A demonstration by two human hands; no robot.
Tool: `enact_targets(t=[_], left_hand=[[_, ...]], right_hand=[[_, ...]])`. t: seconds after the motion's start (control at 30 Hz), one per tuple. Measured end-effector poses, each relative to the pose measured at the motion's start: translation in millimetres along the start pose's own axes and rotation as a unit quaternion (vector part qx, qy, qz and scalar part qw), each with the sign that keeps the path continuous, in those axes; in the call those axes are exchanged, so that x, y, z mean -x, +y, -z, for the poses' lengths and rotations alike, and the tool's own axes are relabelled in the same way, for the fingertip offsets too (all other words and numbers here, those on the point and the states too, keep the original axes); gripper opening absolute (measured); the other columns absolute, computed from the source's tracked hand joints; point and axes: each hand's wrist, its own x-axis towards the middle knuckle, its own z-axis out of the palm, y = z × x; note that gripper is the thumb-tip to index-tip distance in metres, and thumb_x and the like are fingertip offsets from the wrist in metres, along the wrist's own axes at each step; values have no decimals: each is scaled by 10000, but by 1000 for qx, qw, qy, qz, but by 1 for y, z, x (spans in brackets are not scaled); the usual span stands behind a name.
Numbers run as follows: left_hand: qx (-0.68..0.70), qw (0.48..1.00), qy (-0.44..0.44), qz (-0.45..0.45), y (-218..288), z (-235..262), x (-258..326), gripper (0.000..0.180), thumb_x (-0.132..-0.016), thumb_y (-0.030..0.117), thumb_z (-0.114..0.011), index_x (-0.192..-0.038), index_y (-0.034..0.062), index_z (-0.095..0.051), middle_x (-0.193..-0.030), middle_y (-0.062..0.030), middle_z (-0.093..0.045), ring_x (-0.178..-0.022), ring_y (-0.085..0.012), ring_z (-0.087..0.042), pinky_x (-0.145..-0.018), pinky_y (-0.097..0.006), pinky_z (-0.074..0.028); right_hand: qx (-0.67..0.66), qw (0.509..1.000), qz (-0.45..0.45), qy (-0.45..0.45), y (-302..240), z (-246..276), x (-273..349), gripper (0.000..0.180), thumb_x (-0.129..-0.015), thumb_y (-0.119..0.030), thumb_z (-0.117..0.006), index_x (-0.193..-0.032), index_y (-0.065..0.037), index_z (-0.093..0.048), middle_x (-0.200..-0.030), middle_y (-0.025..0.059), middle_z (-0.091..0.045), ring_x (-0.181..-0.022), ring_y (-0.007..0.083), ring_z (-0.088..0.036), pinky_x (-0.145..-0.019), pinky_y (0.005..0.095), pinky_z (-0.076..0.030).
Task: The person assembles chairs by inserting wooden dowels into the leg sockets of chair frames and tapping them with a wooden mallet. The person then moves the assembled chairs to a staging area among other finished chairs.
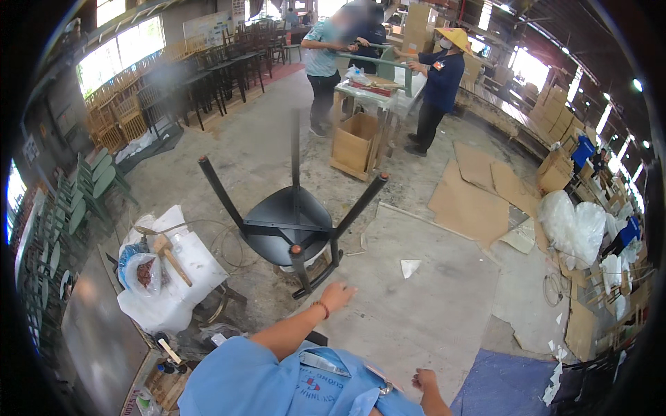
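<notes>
A black wooden chair (pixel 288 220) stands upside down in front of me, legs pointing up. Reddish-brown pads sit on the tips of three of its legs; the far leg's tip is blurred. My left hand (pixel 338 297), with a red bracelet at the wrist, is just on the near side of the chair, apart from it. Its fingers look loosely apart, and nothing shows in them. Low at my right side hangs my right hand (pixel 425 380), fingers curled in, with nothing visible in it. A hammer (pixel 173 259) lies on the white-covered stand to the left, beside a bag of small reddish-brown pieces (pixel 147 272).
Another hammer (pixel 170 351) lies by a wooden box at lower left. Green chairs (pixel 97 182) line the left side. Ahead, several people handle a green chair frame (pixel 385 66) at a workbench. Cardboard sheets (pixel 469 202) and plastic wrap (pixel 572 227) lie on the right.
</notes>
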Motion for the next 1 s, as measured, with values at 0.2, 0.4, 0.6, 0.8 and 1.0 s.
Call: enact_targets(t=[0.2,0.4,0.6,0.8,1.0], left_hand=[[83,959,272,-9,45,1,-155,494,-806,301,-739,-1176,2,-605,-1103,-263,-644,-1074,-402,-611,-928,-438,-483],[28,935,353,16,74,34,-257,987,-690,326,-855,-1442,-33,-327,-1394,-279,-459,-1312,-385,-441,-1074,-431,-387],[109,940,322,-12,63,28,-302,749,-736,224,-820,-1365,22,-466,-1217,-231,-621,-1137,-351,-607,-964,-388,-474],[150,939,308,-9,77,51,-312,410,-766,106,-773,-1125,9,-600,-976,-99,-687,-899,-198,-668,-812,-335,-521],[179,884,429,44,82,169,-363,315,-757,46,-735,-1059,14,-651,-806,-27,-633,-724,-148,-607,-659,-308,-501]], right_hand=[[-26,993,49,-108,-63,-43,0,379,-894,-230,-608,-1200,-6,-590,-953,138,-651,-723,244,-649,-615,372,-556],[-7,991,101,-86,-171,-11,-50,379,-910,-240,-593,-1215,-16,-581,-974,124,-651,-796,252,-661,-654,376,-571],[267,959,76,-53,-177,95,-116,414,-823,-256,-601,-1182,-54,-644,-1034,178,-678,-922,290,-661,-790,400,-546],[539,821,128,-141,-213,134,-205,422,-828,-272,-589,-1178,-44,-648,-1010,187,-681,-883,296,-659,-771,406,-544],[312,937,43,-149,-399,55,-304,432,-918,-305,-561,-1165,44,-620,-958,186,-679,-661,272,-641,-576,414,-544]])
